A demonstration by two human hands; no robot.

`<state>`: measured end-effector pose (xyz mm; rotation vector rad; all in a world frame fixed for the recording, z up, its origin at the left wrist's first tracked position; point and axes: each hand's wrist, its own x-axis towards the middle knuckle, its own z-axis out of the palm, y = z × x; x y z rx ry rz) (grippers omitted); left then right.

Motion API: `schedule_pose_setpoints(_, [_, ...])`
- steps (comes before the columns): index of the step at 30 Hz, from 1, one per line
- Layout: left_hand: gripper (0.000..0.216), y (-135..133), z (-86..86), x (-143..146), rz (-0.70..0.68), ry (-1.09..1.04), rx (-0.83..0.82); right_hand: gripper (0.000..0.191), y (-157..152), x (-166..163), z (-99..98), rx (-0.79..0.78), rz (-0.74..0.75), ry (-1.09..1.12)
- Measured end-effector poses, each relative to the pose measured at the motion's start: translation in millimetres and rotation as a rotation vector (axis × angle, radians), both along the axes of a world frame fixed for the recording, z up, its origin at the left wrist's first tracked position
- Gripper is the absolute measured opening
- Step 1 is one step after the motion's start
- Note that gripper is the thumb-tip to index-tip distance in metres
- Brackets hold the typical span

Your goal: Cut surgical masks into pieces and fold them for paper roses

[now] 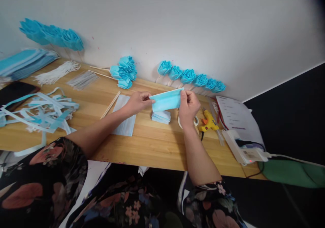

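Note:
Between my two hands a light blue piece of face-mask fabric [167,100] is stretched out above the table. My left hand [139,103] pinches its left end between thumb and fingers. At the upper right corner my right hand [188,105] grips the other end, fingers curled. Just below the fabric lies a small stack of cut pale blue pieces [161,117]. A flat pale blue sheet [129,126] rests partly under my left forearm. Behind my right wrist, a roll of tape [196,120] is partly hidden.
Blue fabric flowers [188,76] lean along the wall, with a bunch [124,71] lying left of them. Cut strips [54,109], a phone [15,91] and stacked masks [27,64] fill the left. A yellow glue gun [209,121] and power strip [236,148] sit right.

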<state>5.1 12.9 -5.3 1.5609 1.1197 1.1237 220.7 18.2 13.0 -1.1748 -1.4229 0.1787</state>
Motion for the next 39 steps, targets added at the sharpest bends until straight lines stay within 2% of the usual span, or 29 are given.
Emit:
schedule_pose_setpoints(10, [0.029, -3, 4.1, -2, -0.059, 0.012, -0.002, 0.039, 0, 0, -0.3, 0.009, 0.010, -0.026])
schedule_pose_setpoints(17, [0.033, 3, -6.9, -7, -0.073, 0.053, -0.009, 0.039, -1, 0, 4.2, -0.007, 0.013, 0.000])
schedule_pose_setpoints(20, [0.034, 5, -6.4, -8, -0.066, 0.072, -0.007, 0.039, -2, -1, 5.4, -0.006, 0.013, -0.021])
schedule_pose_setpoints(23, [0.038, 1, 3.8, -8, -0.018, 0.082, 0.095, 0.039, -5, -2, 4.2, 0.025, 0.025, -0.124])
schedule_pose_setpoints(27, [0.042, -11, 21.7, -4, 0.065, 0.174, 0.341, 0.036, -9, -6, 1.1, 0.088, 0.110, -0.317])
schedule_pose_setpoints(32, [0.028, -19, 25.9, 4, 0.016, 0.262, 0.485, 0.030, -18, -18, 0.8, 0.130, 0.254, -0.461])
schedule_pose_setpoints(36, [0.023, -18, 21.6, 5, -0.003, 0.299, 0.448, 0.028, -24, -26, 1.0, 0.124, 0.329, -0.443])
schedule_pose_setpoints(39, [0.026, -18, 22.7, 4, -0.009, 0.206, 0.327, 0.025, -24, -28, -0.9, 0.008, 0.349, -0.289])
